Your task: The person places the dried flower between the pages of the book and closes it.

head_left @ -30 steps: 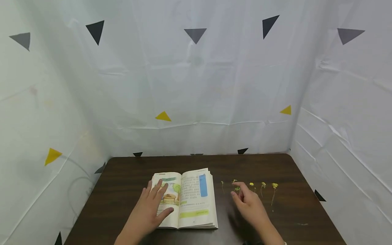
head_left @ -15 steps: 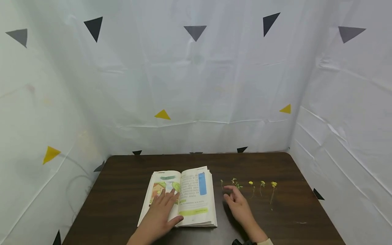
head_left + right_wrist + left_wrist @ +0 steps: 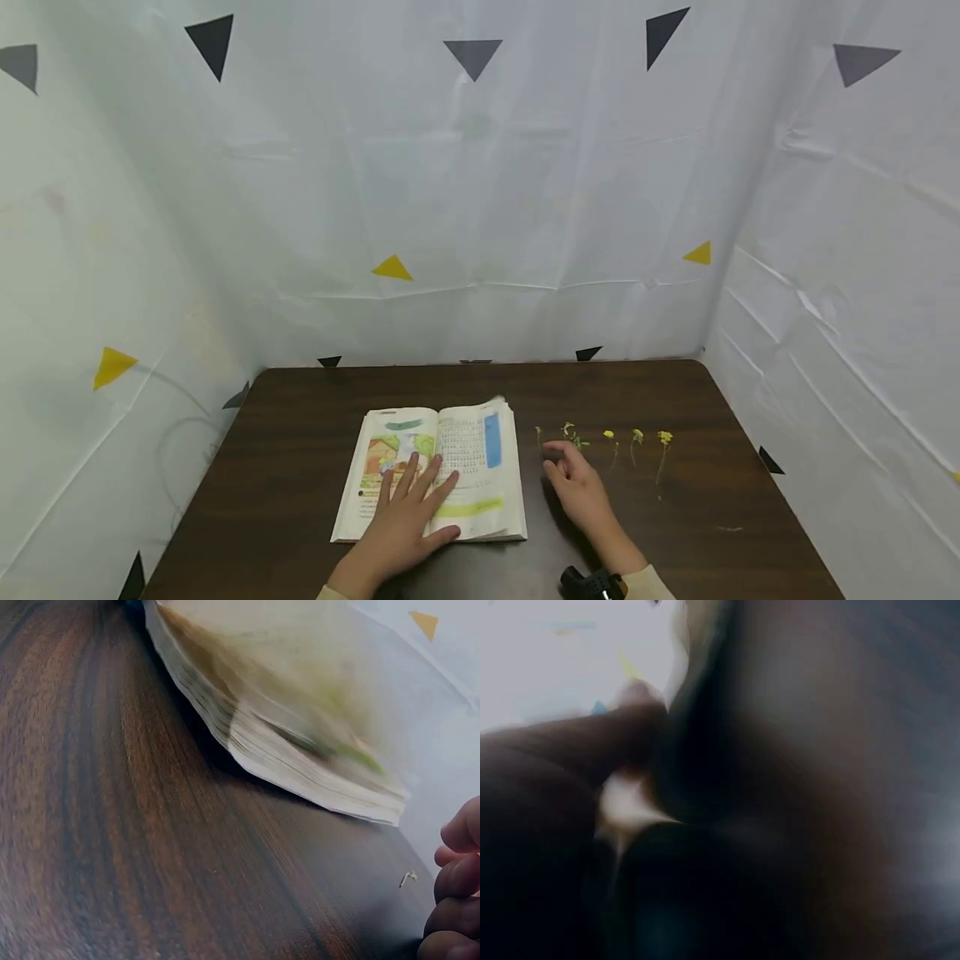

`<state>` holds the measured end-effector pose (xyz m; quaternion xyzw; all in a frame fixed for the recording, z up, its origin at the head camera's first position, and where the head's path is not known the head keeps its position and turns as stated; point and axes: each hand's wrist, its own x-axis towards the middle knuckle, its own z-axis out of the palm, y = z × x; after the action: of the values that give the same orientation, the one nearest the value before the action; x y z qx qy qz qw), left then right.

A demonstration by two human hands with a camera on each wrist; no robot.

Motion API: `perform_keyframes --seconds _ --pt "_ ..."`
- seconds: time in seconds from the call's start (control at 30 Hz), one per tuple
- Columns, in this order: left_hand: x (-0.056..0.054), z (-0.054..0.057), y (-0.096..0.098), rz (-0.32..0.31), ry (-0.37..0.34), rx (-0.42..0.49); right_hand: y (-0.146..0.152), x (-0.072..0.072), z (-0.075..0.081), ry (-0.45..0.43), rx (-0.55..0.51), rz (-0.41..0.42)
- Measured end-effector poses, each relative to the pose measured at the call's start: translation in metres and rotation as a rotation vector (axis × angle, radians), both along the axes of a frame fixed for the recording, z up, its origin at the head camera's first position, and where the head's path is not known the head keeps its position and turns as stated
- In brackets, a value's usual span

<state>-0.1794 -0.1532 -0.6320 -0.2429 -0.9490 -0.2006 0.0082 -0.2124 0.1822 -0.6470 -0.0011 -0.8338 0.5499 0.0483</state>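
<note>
An open book (image 3: 468, 450) lies on the dark wooden table, with a coloured picture on its left page. Spread over the lower middle of the book, my left hand (image 3: 405, 525) has straight fingers across both pages. In the left wrist view, a dark, blurred finger (image 3: 562, 750) shows before a bright page. My right hand (image 3: 585, 496) is to the right of the book, fingers loosely curled, with nothing visible in its grasp. Just beyond its fingertips is a thin flower sprig (image 3: 538, 437). In the right wrist view, the curled fingers (image 3: 454, 892) appear beside the book's page edges (image 3: 315, 780).
Several small flowers lie in a row on the right: a leafy sprig (image 3: 576, 437) and yellow-headed stems, the longest flower (image 3: 665, 442) at the row's end. A thin scrap (image 3: 730, 528) lies nearer. White curtains with triangles (image 3: 472, 57) enclose the table (image 3: 300, 450).
My left hand has slid right and nearer, from the left page to across the book's middle. My right hand has drawn left, away from over the leafy sprig. The head view has tilted slightly downward.
</note>
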Motion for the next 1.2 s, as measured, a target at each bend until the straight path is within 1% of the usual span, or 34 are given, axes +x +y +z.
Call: perform_keyframes --seconds 0.07,0.13,0.23,0.3,0.43,0.53,0.6,0.8,0.9,1.03,1.2 --pt "0.000 -0.008 -0.001 0.010 -0.019 -0.017 -0.001 0.000 0.000 -0.005 0.002 0.003" --pt "0.000 -0.011 -0.001 0.028 -0.034 0.003 -0.002 0.000 0.001 -0.007 0.004 -0.001" --pt "-0.002 -0.012 -0.001 0.027 -0.038 0.044 -0.001 0.000 0.002 -0.001 0.005 -0.018" --pt "-0.003 -0.012 -0.001 0.019 -0.045 0.054 -0.001 0.001 0.003 -0.002 0.007 -0.029" --pt "-0.004 -0.012 -0.002 0.010 -0.059 0.056 0.000 0.001 0.003 -0.026 -0.007 -0.034" --pt "-0.005 -0.012 -0.004 0.015 -0.051 0.054 -0.001 0.002 0.002 -0.036 -0.010 -0.041" --pt "-0.005 -0.013 -0.005 0.016 -0.049 0.056 -0.003 0.001 0.001 -0.025 0.028 -0.050" --pt "-0.005 -0.012 -0.005 0.014 -0.067 0.069 -0.008 -0.003 -0.003 0.067 0.288 -0.100" --pt "-0.005 -0.011 -0.004 0.015 -0.074 0.077 -0.010 -0.004 -0.001 0.078 0.352 -0.112" --pt "-0.004 -0.011 -0.004 0.016 -0.083 0.085 -0.011 -0.004 0.002 0.064 0.377 -0.107" --pt "-0.004 -0.009 -0.006 0.016 -0.090 0.086 -0.012 -0.002 0.004 0.012 0.308 -0.113"
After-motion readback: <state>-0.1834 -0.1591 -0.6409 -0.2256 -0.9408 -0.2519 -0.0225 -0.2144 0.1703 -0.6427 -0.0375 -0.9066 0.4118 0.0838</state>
